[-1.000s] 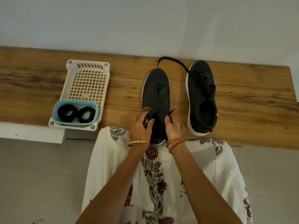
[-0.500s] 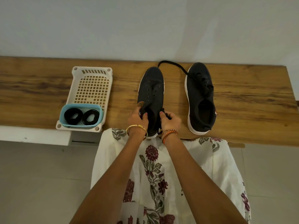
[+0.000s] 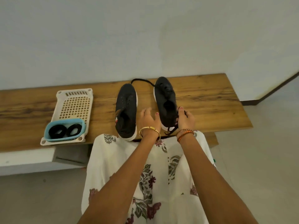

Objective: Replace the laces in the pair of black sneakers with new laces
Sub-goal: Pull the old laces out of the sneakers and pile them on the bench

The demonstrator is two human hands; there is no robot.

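Pinching the old lace at the right sneaker heel near the desk's front edge, the right hand should draw steadily while the spread-fingered left hand steadies the shoe.

The right hand covers the heel of the right sneaker, whether its fingers pinch lace or collar cannot be told, and the table runs off the left edge.

On a wooden shelf lie 2 black canvas sneakers: the unlaced left sneaker and the laced right sneaker. The right hand pinches its black lace; the left hand, fingers spread, rests beside it.
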